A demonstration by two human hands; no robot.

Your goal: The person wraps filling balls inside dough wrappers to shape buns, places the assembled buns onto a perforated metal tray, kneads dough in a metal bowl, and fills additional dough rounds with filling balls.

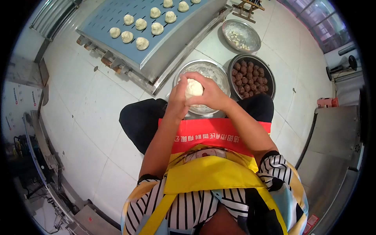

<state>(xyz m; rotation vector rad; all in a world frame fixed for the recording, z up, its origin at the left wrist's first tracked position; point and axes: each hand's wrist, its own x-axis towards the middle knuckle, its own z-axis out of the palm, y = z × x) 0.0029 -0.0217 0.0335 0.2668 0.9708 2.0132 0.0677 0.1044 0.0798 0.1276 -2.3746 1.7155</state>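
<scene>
Between my two hands is a pale dough ball [194,88], held above a steel bowl [220,76] with whitish residue on its inside. My left hand [178,98] presses against the ball's left side. Curled round its top and right side are the fingers and thumb of my right hand [211,93]. The ball hides part of the bowl, and the palm sides of both hands are out of sight.
A blue perforated belt [117,21] at upper left bears several dough mounds [157,28]. Right of my hands, a dark-rimmed bowl [273,74] holds several brown balls [250,78]. Beyond it, a steel basin [253,33] has small pale pieces. A metal cabinet [333,133] stands at right.
</scene>
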